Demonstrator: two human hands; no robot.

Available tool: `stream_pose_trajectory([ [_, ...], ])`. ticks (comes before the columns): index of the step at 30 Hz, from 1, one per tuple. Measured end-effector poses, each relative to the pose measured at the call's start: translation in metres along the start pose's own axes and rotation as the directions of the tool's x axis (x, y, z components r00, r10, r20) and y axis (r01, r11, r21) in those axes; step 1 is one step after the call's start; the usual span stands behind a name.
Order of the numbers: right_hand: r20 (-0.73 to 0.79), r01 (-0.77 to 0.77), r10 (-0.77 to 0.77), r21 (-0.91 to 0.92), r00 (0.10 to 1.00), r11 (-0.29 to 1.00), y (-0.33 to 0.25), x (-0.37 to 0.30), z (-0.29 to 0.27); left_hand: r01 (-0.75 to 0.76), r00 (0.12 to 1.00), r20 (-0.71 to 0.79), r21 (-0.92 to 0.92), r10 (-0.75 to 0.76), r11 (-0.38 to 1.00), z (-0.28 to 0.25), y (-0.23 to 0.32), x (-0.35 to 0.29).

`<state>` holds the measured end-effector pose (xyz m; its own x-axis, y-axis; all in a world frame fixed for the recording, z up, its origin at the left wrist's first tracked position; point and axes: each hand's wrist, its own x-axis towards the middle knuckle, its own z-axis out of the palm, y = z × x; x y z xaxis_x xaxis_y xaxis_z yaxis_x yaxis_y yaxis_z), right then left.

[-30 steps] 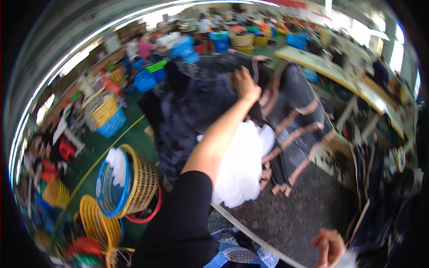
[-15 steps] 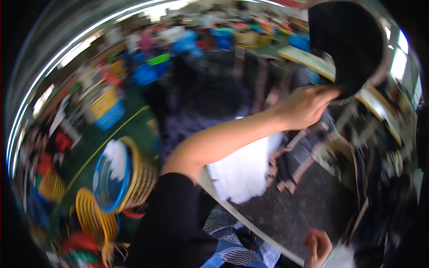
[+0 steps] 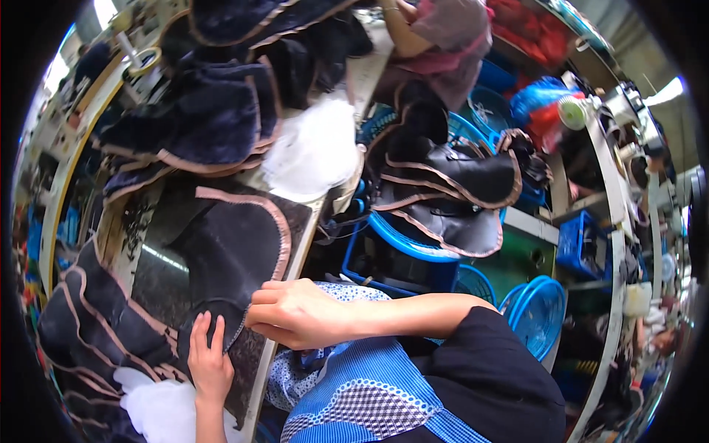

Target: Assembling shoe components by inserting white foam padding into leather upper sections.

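Observation:
A curved black leather-like piece with a pinkish-tan toothed trim lies on the dark worktop in front of me. My left hand rests on its near end with the fingers stretched out flat. Closed on the trimmed edge at the piece's lower right is my right hand, its fingertips partly hidden from view. Beside the left hand, several similar trimmed black pieces lie in an overlapping heap. A white soft bundle sits next to my left forearm.
More trimmed pieces with dark fuzzy faces are stacked at the far side, beside a second white bundle. Right of the worktop, a blue basket holds black pieces. Another person's arm shows at the top. Blue baskets stand beyond my right elbow.
The view has swung round from the wide room to the worktop. A black piece held up in my left hand at upper right is no longer raised; both hands are now together at a piece on the worktop.

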<state>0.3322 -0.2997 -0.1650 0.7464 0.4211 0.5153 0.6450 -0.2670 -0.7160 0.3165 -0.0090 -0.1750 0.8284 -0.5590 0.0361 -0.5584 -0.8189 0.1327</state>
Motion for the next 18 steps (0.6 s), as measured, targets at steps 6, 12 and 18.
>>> stream_pose_trajectory([
  [6,0.065,0.077,-0.074,-0.042,0.995,0.996,0.010,0.014,-0.018,-0.048,0.998,-0.038,-0.118,0.044,0.992,-0.011,-0.002,-0.018],
  [12,-0.006,-0.194,0.194,-0.105,0.981,0.975,0.032,0.048,-0.070,-0.023,0.997,-0.074,-0.318,-0.001,0.948,-0.051,-0.003,0.004],
  [18,0.126,0.084,-0.046,-0.319,0.991,0.944,0.042,0.139,-0.022,0.193,0.836,-0.037,-0.914,-0.548,0.357,-0.024,-0.052,0.099],
])
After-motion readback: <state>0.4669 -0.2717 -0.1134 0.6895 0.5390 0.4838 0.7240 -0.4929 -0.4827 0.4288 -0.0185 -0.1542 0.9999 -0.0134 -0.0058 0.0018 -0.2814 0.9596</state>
